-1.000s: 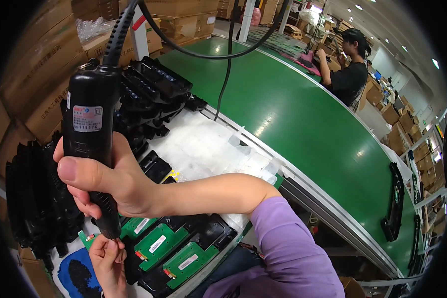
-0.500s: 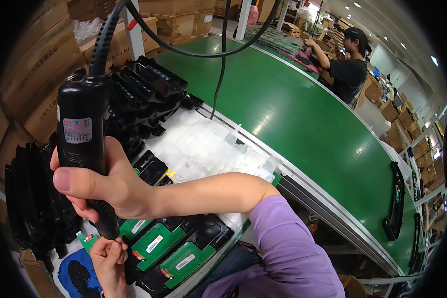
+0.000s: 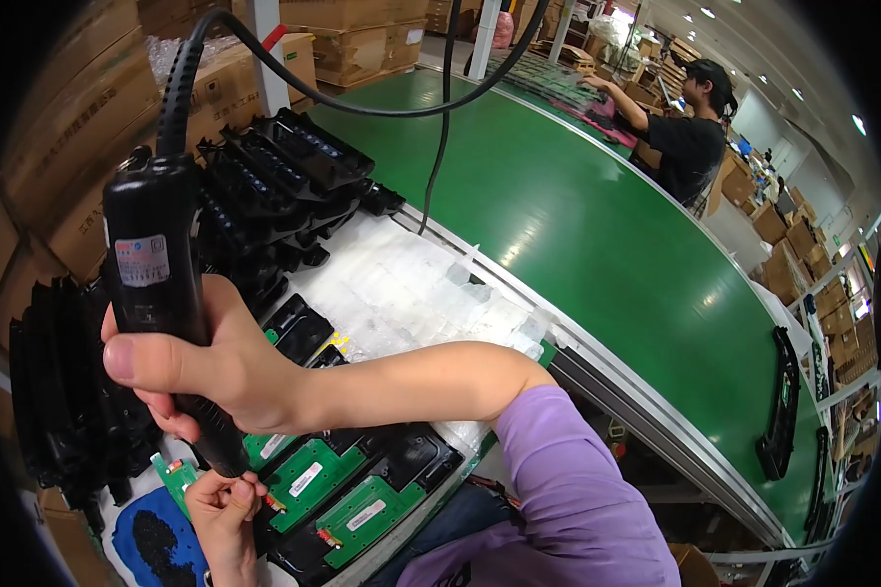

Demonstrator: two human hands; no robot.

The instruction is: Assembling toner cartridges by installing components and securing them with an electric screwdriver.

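A black corded electric screwdriver point(image 3: 152, 235) points steeply down in my right hand point(image 3: 201, 347), whose fingers wrap round its body. My left hand point(image 3: 223, 509) is closed in a pinch at the screwdriver's lower tip; whatever the fingertips hold is hidden. Just to the right of that hand lie black plastic housings point(image 3: 426, 455) fitted with green circuit boards point(image 3: 362, 511), set side by side. Another green board point(image 3: 173, 477) pokes out left of the tip. Beside my left hand, a blue mat or shallow tray point(image 3: 127, 528) bears a heap of small black pieces, seemingly screws point(image 3: 159, 548).
Black housings are stacked point(image 3: 284, 176) behind the work and more stand at left point(image 3: 64, 382). White sheeting point(image 3: 392, 284) covers the table. A green conveyor point(image 3: 578, 254) runs alongside, carrying a long black part point(image 3: 781, 406). Cartons point(image 3: 78, 147) rise at left; a person point(image 3: 690, 137) works across the belt.
The screwdriver's top has tipped slightly left and its tip has shifted a little right and down. My left hand's fingers have moved slightly with the tip. The other person's arm has moved.
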